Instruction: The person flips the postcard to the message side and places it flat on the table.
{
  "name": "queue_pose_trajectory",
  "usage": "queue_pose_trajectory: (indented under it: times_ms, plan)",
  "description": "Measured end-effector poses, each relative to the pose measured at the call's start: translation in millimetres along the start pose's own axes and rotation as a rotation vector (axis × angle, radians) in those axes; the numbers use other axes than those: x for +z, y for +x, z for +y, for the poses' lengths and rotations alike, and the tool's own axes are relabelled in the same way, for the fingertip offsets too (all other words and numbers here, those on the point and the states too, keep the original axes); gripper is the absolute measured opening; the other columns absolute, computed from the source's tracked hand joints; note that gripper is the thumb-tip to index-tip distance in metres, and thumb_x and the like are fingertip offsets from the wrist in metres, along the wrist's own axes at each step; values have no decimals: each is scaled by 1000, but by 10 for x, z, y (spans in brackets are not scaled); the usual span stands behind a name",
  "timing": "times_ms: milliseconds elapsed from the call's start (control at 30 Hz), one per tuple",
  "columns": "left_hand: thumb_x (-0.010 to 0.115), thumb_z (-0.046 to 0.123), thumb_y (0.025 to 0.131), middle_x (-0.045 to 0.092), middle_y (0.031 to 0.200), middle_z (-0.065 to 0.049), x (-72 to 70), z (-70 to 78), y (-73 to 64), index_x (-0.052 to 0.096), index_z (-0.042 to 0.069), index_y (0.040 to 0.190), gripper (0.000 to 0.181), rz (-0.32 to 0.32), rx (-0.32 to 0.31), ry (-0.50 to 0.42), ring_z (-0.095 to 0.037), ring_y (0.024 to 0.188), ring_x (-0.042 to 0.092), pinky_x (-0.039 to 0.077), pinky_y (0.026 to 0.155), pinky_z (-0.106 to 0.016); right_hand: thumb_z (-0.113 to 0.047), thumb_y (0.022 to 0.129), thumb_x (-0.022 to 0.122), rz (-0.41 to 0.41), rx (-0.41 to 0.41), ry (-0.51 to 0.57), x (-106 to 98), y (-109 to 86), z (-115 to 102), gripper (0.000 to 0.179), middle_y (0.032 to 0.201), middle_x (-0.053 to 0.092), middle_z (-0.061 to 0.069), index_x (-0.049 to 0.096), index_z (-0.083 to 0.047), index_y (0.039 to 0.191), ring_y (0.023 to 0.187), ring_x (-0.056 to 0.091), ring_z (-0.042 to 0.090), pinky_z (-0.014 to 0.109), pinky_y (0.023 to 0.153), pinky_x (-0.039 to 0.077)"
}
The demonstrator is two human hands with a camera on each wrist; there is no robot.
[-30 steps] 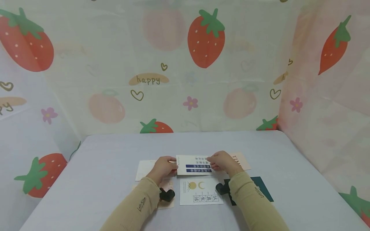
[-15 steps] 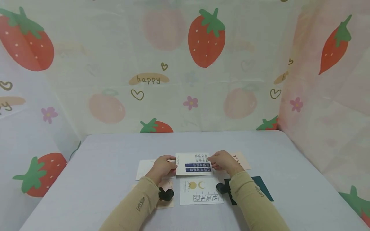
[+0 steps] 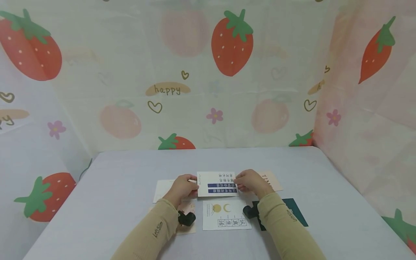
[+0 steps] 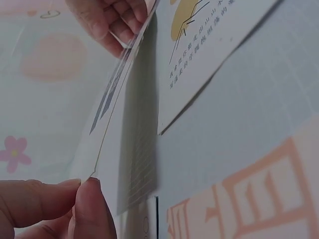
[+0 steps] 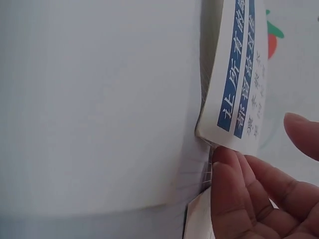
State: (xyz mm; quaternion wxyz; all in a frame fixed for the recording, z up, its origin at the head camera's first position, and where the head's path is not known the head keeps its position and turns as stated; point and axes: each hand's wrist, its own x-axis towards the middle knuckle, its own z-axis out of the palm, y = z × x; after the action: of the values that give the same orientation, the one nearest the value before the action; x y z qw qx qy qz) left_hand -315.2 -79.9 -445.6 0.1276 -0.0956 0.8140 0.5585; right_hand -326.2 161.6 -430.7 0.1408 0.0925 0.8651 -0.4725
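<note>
A white postcard (image 3: 217,184) with dark blue bands and printed characters is held upright at a tilt above the table, its lower edge close over the tabletop. My left hand (image 3: 182,189) pinches its left edge between thumb and finger; the left wrist view shows the fingertips (image 4: 92,191) at the corner. At the opposite edge, my right hand (image 3: 251,182) holds it by the fingertips, with one finger (image 5: 301,132) lifted apart in the right wrist view. Just in front lies a white card with a sun and moon (image 3: 226,215).
Other cards lie flat around the hands: a white one (image 3: 160,189) and a peach one (image 3: 186,229) at left, a peach one (image 3: 273,180) and a dark green one (image 3: 296,211) at right. A strawberry-print curtain (image 3: 227,108) stands behind the white table (image 3: 130,166).
The postcard has tipped up slightly, its upper edge rising, and shifted a touch left. Both hands keep their places at its edges; the other cards have not moved.
</note>
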Motion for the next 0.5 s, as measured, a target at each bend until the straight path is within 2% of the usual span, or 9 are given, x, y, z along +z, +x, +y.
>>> queue_pose_trajectory:
  times_ms: [233,500]
  plan:
    - [61,8,84,60,88,-8,-24,-11,6,61,5,101,17,19,43,20,-14,69,57,49,59,-22,-9,84,64,27,-57,-21,-17,38,3,25,91,64,10,61,1,106,76,63,18,28,68,53]
    - [62,10,85,60,87,-9,-33,-15,19,61,5,98,14,12,50,-10,-15,68,58,50,58,-23,-11,84,63,58,-50,-22,-31,44,15,12,86,63,8,63,-4,94,75,61,19,27,63,52]
